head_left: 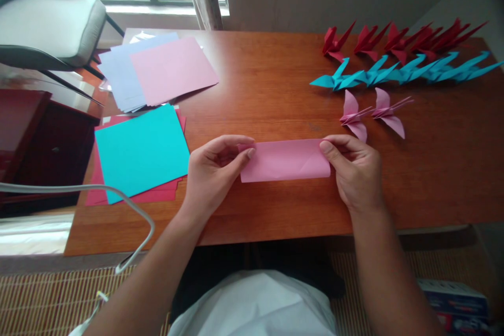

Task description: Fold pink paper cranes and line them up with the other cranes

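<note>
A pink sheet of paper (286, 161), folded into a long rectangle, is held level just above the table's front part. Its left upper corner is pinched between thumb and fingers of my left hand (214, 173). On the other side, my right hand (352, 168) pinches the right upper corner with thumb and forefinger. Faint crease lines show on the paper. Beyond my right hand stand two pink paper butterflies (355, 115), or similar winged folded shapes. Left of my left hand lies a turquoise sheet (142, 152) on top of red sheets (96, 189).
Pale blue sheets (122, 76) and a pink sheet (173, 71) lie at the table's back left. Red folded birds (368, 42) and turquoise paper cranes (381, 72) line the back right. A white cable (134, 205) loops past the left edge, near a chair (55, 26).
</note>
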Demonstrator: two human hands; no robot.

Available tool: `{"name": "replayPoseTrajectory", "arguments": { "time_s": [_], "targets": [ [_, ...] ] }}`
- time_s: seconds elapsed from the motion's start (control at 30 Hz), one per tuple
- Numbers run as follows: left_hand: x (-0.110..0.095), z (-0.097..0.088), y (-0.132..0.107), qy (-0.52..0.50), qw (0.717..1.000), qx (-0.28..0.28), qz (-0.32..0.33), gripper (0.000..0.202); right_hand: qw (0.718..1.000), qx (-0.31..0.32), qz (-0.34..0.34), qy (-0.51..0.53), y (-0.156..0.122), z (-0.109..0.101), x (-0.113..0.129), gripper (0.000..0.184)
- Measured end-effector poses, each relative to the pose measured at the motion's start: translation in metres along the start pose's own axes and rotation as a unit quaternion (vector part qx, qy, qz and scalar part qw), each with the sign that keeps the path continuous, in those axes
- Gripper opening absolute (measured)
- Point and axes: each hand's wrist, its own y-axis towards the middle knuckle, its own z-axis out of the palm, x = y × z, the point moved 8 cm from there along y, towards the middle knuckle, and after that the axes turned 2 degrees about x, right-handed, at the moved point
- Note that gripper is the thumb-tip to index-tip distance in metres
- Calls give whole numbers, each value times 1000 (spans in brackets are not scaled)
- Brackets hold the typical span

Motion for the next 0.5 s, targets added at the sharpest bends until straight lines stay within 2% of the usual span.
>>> {"name": "replayPoseTrajectory", "arguments": {
  "time_s": [0.5],
  "targets": [
    [3,-2,2,23,1000,-11,-1,16,1000,15,-24,0,2,3,6,15]
  ]
}}
